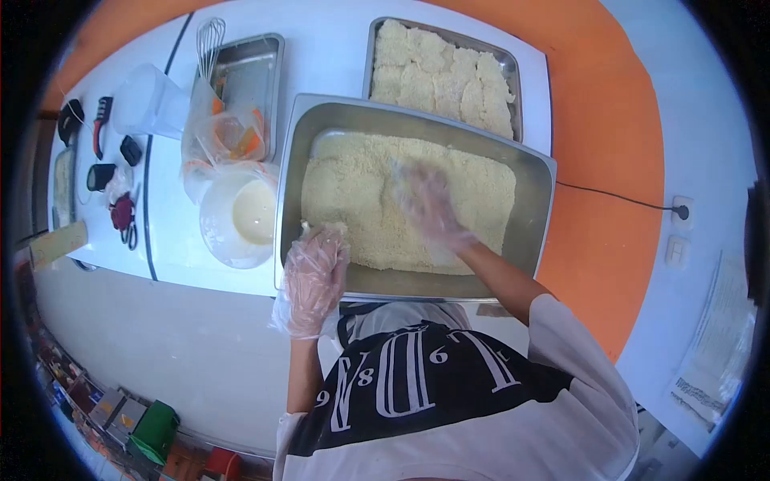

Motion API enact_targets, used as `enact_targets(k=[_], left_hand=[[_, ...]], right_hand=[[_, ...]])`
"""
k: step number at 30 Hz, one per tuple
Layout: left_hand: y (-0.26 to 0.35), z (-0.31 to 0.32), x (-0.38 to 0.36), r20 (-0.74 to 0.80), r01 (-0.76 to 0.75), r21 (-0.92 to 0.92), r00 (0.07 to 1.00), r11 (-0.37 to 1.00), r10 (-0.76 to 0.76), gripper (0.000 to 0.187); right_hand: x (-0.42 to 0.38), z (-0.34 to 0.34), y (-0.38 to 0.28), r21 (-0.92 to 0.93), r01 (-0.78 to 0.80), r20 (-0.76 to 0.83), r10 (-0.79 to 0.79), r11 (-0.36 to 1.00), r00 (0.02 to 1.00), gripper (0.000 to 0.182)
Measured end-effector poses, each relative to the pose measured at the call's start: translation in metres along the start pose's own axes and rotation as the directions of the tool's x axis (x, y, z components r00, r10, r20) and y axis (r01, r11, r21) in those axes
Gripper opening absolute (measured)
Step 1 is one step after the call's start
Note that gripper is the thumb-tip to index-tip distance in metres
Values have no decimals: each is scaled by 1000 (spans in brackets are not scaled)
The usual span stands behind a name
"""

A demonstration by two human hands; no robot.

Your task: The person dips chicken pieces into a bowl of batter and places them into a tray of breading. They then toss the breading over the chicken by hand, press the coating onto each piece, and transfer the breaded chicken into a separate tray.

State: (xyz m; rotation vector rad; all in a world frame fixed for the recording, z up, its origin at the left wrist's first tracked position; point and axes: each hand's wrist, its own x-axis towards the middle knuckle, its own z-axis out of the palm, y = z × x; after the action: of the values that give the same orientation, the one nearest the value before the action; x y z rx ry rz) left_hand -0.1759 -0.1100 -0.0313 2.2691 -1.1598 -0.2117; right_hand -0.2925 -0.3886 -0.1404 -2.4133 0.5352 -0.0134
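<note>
A deep metal pan point(541, 216) holds a broad bed of pale yellow breadcrumbs point(361, 184). My right hand point(433, 204), in a clear plastic glove, is over the middle of the crumbs; motion blurs its fingers. At the pan's near left corner is my left hand point(317, 268), also gloved, back upward. Its fingers look loosely bent, with crumbs stuck at the tips, and nothing held shows. Just left of the pan, a white tub point(216, 228) contains creamy batter point(254, 212). Behind the pan, a metal tray point(517, 96) carries several crumb-coated flat pieces point(449, 68).
Another metal tray point(277, 64) has a whisk point(211, 40) and a plastic container with orange pieces point(241, 136). Farther left lie a clear jug point(144, 100), a knife sharpener point(102, 120) and scissors point(128, 234). A black cable point(618, 192) runs to the wall socket.
</note>
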Motion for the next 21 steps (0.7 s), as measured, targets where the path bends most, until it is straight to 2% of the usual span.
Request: enact_targets(k=[1,3,6,10,13,15,16,18,21], left_hand=[[4,2,-3,14,13,-19,1000,1000,-12,46],[6,7,1,-87,54,-2,995,999,-54,33],[-1,12,-2,-133,51,-11,990,999,-52,33],[-4,13,-3,-136,20,-37,990,999,-25,36],[-2,6,-5,-108,23,2,994,1000,-23,37],[-5,10,-7,-89,28,9,996,1000,-27,37],[-5,11,-8,-83,37,1,996,999,-37,37],[-6,13,-7,-97,27,1,995,1000,-27,34],[-2,13,-5,-97,59,106,994,993,-49,31]], right_hand=[[4,6,3,-8,-17,20,17,1000,1000,80],[17,23,8,-346,-53,-176,-9,937,984,71],[21,20,-4,-371,-96,-142,45,924,989,71],[23,27,-7,-429,-124,-192,44,895,980,73],[17,16,-17,-424,-132,-157,71,896,985,77],[0,2,-33,-309,-88,-62,72,947,995,81],[-13,5,-30,-312,-90,-50,78,946,996,81],[-39,17,-20,-489,-2,78,46,872,996,84],[-45,26,-8,-493,47,57,-22,869,998,85]])
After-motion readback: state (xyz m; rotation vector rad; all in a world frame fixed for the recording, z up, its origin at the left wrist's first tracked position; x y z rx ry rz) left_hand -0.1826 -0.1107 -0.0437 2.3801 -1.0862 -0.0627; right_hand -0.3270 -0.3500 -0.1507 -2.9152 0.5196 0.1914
